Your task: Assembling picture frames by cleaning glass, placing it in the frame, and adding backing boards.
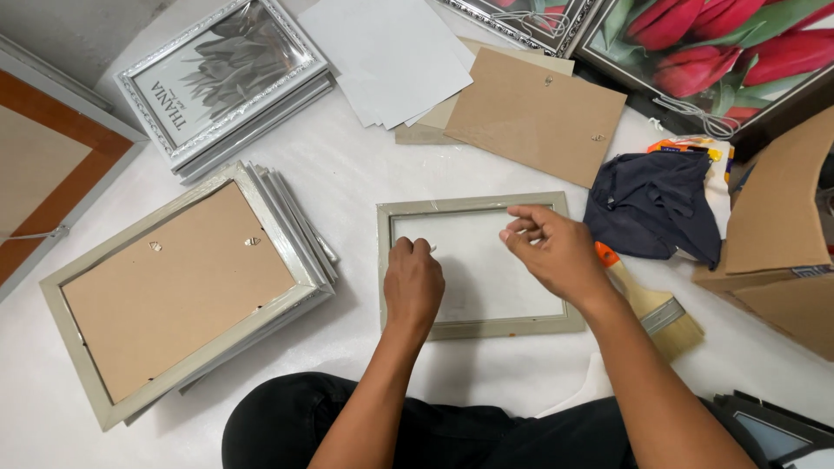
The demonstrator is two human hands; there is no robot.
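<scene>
1. Far left of the fingers, a large frame with an orange border (35, 165) is seen lying at the edge of the view.
2. A stack of grey frames (187, 287) is laid face down well to the left of the left hand, its brown backing board turned up; behind it a second stack of silver frames (228, 82) is laid face up.
3. The left hand (413, 282) is held knuckles up over the left part of the empty grey frame (476, 265). Its forearm is brought in from the lower middle of the view. The fingers are curled together into a loose fist, the tips pressed down near the frame's inner left edge; whether something small is pinched there cannot be told.
4. The empty grey frame is laid flat on the white surface (347, 174), directly under both hands, its open middle between the fingertips.
5. The right hand (556, 252) is reached in from the lower right, the wrist bent inward over the frame's upper right corner. The thumb and forefingers are drawn together, tips pointing left toward the other hand.
6. Beyond the fingertips, white sheets (391, 52) and brown backing boards (534, 113) are spread.
7. Just right of the right wrist a paintbrush (656, 304) is laid, with a dark cloth (656, 204) above it and a cardboard box (782, 226) at the right edge.
</scene>
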